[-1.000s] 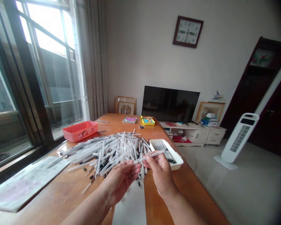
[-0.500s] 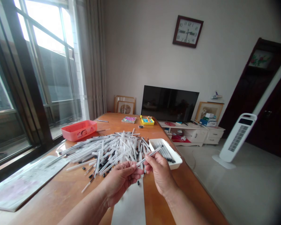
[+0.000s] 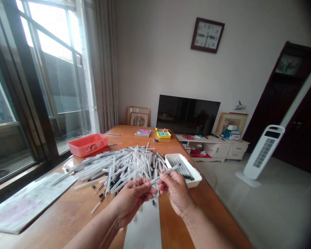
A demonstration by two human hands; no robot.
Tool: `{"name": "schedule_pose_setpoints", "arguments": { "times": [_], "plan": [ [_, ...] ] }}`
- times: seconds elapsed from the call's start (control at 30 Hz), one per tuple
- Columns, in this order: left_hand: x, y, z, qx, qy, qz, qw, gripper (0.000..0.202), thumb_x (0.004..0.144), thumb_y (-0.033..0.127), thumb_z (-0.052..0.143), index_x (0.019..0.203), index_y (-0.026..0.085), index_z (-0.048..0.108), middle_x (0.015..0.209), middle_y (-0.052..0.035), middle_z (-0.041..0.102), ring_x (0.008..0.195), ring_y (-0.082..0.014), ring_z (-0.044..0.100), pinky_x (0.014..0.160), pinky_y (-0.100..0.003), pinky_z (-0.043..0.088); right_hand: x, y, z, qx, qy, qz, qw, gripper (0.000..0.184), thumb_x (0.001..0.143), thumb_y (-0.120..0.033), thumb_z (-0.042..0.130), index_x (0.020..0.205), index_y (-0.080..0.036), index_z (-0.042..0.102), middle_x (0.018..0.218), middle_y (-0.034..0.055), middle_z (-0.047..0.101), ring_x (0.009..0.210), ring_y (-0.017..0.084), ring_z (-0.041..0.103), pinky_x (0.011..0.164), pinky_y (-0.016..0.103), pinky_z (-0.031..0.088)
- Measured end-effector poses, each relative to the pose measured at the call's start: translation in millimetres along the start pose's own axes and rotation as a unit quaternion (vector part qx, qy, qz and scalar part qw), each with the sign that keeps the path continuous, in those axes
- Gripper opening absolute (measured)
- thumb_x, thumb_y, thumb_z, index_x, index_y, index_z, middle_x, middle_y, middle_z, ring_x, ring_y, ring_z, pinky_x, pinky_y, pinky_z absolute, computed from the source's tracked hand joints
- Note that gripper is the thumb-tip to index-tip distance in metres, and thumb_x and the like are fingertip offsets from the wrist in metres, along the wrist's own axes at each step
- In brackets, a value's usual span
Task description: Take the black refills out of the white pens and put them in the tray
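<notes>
Between my two hands is a slim pen (image 3: 172, 169) with a clear barrel, slanting up to the right. My right hand (image 3: 175, 186) pinches its middle, and my left hand (image 3: 138, 194) has thumb and fingers closed on its lower left end, which the fingers partly cover. Just beyond them lies a loose pile of pen parts (image 3: 124, 166): clear barrels, dark refills and small black caps. Right of the pile, behind my right hand, a white tray (image 3: 196, 182) holds several pens with dark ends lying side by side.
A red plastic box (image 3: 88, 145) stands at the table's left edge. Farther back are a booklet (image 3: 142, 132) and a yellow box (image 3: 163, 134). A flat pale board (image 3: 28, 204) lies at left. The wooden table (image 3: 209, 214) ends at the right, with a tower fan (image 3: 264, 155) beyond.
Both hands still grip the pen. My right hand has shifted very slightly left and closer to my left hand along the barrel.
</notes>
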State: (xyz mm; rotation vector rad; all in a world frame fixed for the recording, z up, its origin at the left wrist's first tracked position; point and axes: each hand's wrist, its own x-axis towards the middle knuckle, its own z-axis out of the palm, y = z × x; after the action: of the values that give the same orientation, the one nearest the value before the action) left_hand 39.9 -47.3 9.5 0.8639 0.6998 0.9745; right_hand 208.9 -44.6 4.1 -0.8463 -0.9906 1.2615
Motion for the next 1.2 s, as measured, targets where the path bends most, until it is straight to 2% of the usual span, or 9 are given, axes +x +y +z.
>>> {"name": "schedule_pose_setpoints", "arguments": {
  "times": [0.2, 0.4, 0.7, 0.97, 1.1, 1.2],
  "plan": [
    [-0.9, 1.1, -0.2, 0.006, -0.005, 0.005, 1.000, 0.019, 0.082, 0.028, 0.075, 0.089, 0.013, 0.066, 0.081, -0.0129, 0.075, 0.068, -0.0132, 0.063, 0.067, -0.023, 0.043, -1.3, -3.3, 2.1, 0.006, -0.007, 0.008, 1.000, 0.023, 0.082, -0.036, 0.071, 0.087, -0.017, 0.062, 0.069, 0.0007, 0.066, 0.052, 0.010, 0.056, 0.049, 0.022, 0.044],
    [-1.8, 0.7, -1.2, 0.017, -0.012, 0.005, 1.000, 0.015, 0.085, 0.025, 0.072, 0.089, 0.012, 0.064, 0.083, -0.0142, 0.075, 0.069, -0.0130, 0.062, 0.069, -0.024, 0.043, -1.5, -4.2, 3.5, 0.011, -0.010, 0.020, 1.000, 0.019, 0.082, -0.034, 0.070, 0.087, -0.017, 0.061, 0.067, 0.0000, 0.066, 0.051, 0.009, 0.054, 0.048, 0.020, 0.043],
    [-0.8, 1.5, -1.9, 0.027, -0.018, 0.008, 0.999, 0.017, 0.086, 0.027, 0.070, 0.091, 0.012, 0.064, 0.086, -0.0132, 0.074, 0.073, -0.0124, 0.062, 0.071, -0.023, 0.043, -3.2, 1.1, 6.8, 0.014, -0.001, 0.005, 1.000, 0.023, 0.083, -0.037, 0.071, 0.087, -0.017, 0.061, 0.069, 0.0004, 0.066, 0.056, 0.011, 0.059, 0.052, 0.022, 0.047],
    [5.8, 9.8, -9.5, 0.050, 0.050, 0.024, 0.997, 0.016, 0.083, 0.028, 0.070, 0.086, 0.014, 0.064, 0.071, -0.0050, 0.065, 0.062, -0.0103, 0.054, 0.061, -0.022, 0.040, 2.7, 7.4, 3.3, -0.003, -0.008, 0.011, 1.000, 0.029, 0.081, -0.041, 0.074, 0.092, -0.016, 0.063, 0.076, 0.0018, 0.067, 0.062, 0.011, 0.060, 0.057, 0.023, 0.048],
    [8.6, 15.1, -17.4, 0.067, 0.091, 0.044, 0.993, 0.019, 0.083, 0.032, 0.070, 0.082, 0.015, 0.063, 0.068, -0.0031, 0.063, 0.061, -0.0105, 0.052, 0.059, -0.021, 0.039, 9.2, -0.4, -7.5, 0.030, 0.034, -0.006, 0.999, 0.028, 0.080, -0.039, 0.075, 0.093, -0.017, 0.064, 0.078, 0.0024, 0.068, 0.066, 0.012, 0.060, 0.059, 0.022, 0.047],
    [10.8, 15.9, -23.0, 0.069, 0.101, 0.053, 0.991, 0.020, 0.082, 0.033, 0.071, 0.081, 0.015, 0.062, 0.067, -0.0020, 0.061, 0.062, -0.0104, 0.052, 0.058, -0.021, 0.039, 16.4, -4.4, -17.7, 0.060, 0.081, -0.029, 0.994, 0.028, 0.083, -0.042, 0.072, 0.097, -0.018, 0.065, 0.076, 0.0032, 0.069, 0.065, 0.013, 0.061, 0.057, 0.023, 0.047]
  ]
}}
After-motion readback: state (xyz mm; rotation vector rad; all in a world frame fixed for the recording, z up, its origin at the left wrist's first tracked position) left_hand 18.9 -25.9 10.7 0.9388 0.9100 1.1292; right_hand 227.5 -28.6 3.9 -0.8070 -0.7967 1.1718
